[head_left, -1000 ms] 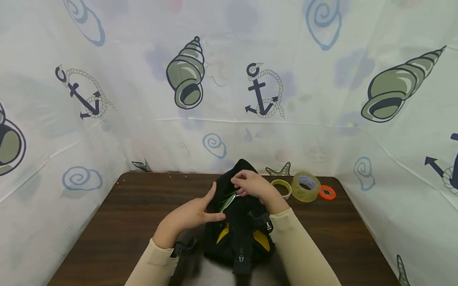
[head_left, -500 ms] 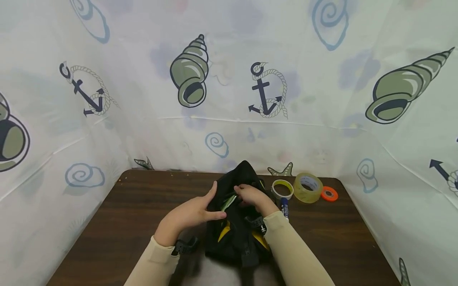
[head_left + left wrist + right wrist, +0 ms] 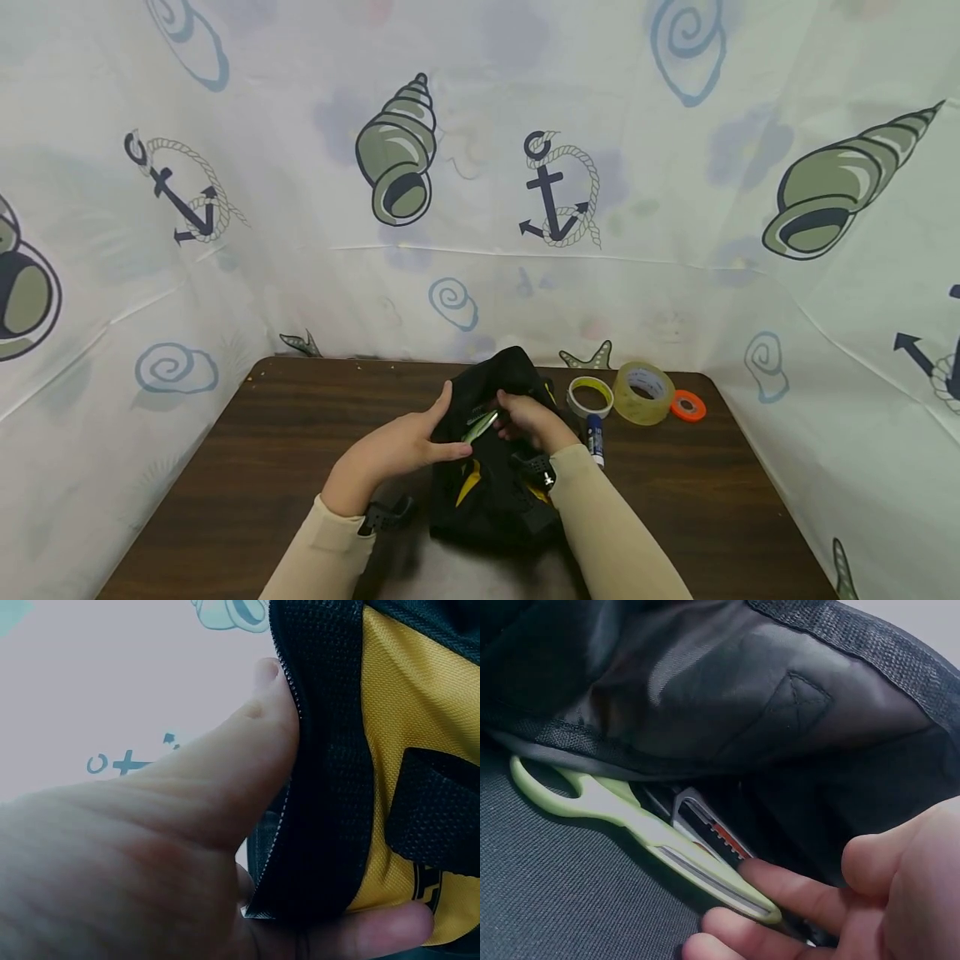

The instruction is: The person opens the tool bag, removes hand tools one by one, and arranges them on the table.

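A black tool bag (image 3: 495,504) with yellow panels stands in front of me. My left hand (image 3: 397,454) grips its left side, thumb in front, other fingers partly hidden behind; the left wrist view shows the zipped edge under that hand. Light green scissors (image 3: 682,855) lie slanted at the bag's opening, loop at the left. Their tip runs between the index and middle fingers of my right hand (image 3: 870,900), which holds them there with the thumb apart. Behind them inside the bag lies a grey utility knife (image 3: 709,825) with an orange slider, close to my right index fingertip.
Right of the bag on the brown table (image 3: 322,400) stand a white tape roll with a yellow core (image 3: 576,398) and a clear packing tape roll (image 3: 641,410). An orange tape roll (image 3: 699,408) and a blue-capped marker (image 3: 595,442) lie close by. Patterned sheeting (image 3: 480,192) surrounds the table.
My right hand has moved slightly down and right at the bag's opening. The marker, earlier hidden near my right arm, now shows. The left hand has kept its place on the bag.
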`<move>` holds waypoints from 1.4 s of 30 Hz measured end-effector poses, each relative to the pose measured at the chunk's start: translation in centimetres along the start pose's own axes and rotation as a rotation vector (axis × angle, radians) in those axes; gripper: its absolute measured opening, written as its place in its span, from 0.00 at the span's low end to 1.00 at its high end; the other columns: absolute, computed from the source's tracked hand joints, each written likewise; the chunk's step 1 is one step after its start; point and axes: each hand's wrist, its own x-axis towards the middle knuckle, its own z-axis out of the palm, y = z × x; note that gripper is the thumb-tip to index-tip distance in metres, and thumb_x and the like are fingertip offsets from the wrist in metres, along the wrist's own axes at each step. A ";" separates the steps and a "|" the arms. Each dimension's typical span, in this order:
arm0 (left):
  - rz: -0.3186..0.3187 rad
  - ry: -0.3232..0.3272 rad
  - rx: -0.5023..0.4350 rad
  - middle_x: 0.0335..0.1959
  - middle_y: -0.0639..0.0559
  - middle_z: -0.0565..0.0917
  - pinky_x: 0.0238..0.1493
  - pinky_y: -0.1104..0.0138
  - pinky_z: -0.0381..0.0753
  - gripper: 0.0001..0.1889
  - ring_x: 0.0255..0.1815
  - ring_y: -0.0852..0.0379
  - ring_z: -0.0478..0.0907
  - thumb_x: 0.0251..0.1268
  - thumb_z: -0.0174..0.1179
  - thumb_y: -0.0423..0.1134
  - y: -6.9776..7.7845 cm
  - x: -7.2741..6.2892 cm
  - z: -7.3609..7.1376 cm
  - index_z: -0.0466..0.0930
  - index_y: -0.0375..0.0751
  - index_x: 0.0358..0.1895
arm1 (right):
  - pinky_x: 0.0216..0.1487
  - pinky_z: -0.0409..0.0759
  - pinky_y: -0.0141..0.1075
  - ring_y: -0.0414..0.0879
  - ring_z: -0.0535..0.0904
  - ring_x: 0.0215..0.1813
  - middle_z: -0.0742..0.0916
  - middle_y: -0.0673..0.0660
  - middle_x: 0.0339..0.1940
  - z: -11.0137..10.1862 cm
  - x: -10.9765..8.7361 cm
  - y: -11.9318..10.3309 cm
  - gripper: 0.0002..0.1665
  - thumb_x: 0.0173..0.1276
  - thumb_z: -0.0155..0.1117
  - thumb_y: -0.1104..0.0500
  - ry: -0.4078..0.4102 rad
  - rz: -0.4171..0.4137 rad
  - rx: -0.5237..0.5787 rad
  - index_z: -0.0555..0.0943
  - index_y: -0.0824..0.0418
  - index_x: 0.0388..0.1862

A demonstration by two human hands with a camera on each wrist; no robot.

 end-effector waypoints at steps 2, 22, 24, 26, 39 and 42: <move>0.001 0.002 -0.001 0.83 0.42 0.72 0.79 0.40 0.73 0.62 0.81 0.42 0.73 0.69 0.65 0.74 0.0 0.0 0.0 0.29 0.64 0.91 | 0.43 0.84 0.36 0.49 0.82 0.39 0.87 0.67 0.48 0.0 0.0 0.0 0.33 0.93 0.41 0.46 0.007 -0.005 0.008 0.76 0.71 0.74; 0.016 0.003 0.012 0.73 0.42 0.83 0.74 0.41 0.78 0.63 0.75 0.42 0.81 0.68 0.65 0.75 -0.1 0.0 -0.1 0.31 0.61 0.92 | 0.57 0.89 0.44 0.55 0.88 0.53 0.85 0.62 0.55 0.2 -0.5 0.5 0.23 0.72 0.74 0.64 0.052 -0.076 0.005 0.82 0.72 0.62; 0.014 0.003 0.013 0.73 0.43 0.83 0.74 0.41 0.78 0.63 0.75 0.42 0.80 0.68 0.65 0.75 -0.1 0.0 -0.1 0.31 0.61 0.92 | 0.56 0.89 0.44 0.54 0.88 0.52 0.87 0.62 0.55 0.1 -0.6 0.5 0.21 0.72 0.74 0.65 0.035 -0.083 0.003 0.83 0.72 0.61; 0.013 0.002 0.011 0.73 0.43 0.83 0.74 0.41 0.78 0.63 0.75 0.42 0.80 0.68 0.65 0.75 -0.2 0.0 -0.1 0.30 0.61 0.92 | 0.54 0.89 0.42 0.52 0.89 0.49 0.88 0.61 0.53 0.1 -0.5 0.5 0.20 0.73 0.74 0.64 0.024 -0.089 -0.014 0.85 0.71 0.59; 0.016 -0.006 0.003 0.72 0.45 0.84 0.74 0.40 0.78 0.63 0.75 0.42 0.80 0.67 0.65 0.75 -0.3 -0.2 -0.2 0.29 0.63 0.91 | 0.51 0.88 0.43 0.53 0.87 0.46 0.88 0.57 0.43 0.5 -0.5 0.2 0.16 0.75 0.74 0.60 0.003 -0.233 -0.093 0.85 0.67 0.56; 0.022 -0.006 0.004 0.74 0.44 0.82 0.75 0.40 0.77 0.63 0.76 0.42 0.79 0.68 0.65 0.75 -0.2 -0.1 -0.2 0.30 0.62 0.91 | 0.57 0.88 0.52 0.60 0.87 0.49 0.88 0.56 0.41 0.3 -1.4 -0.6 0.14 0.77 0.71 0.60 0.004 -0.313 -0.079 0.84 0.66 0.55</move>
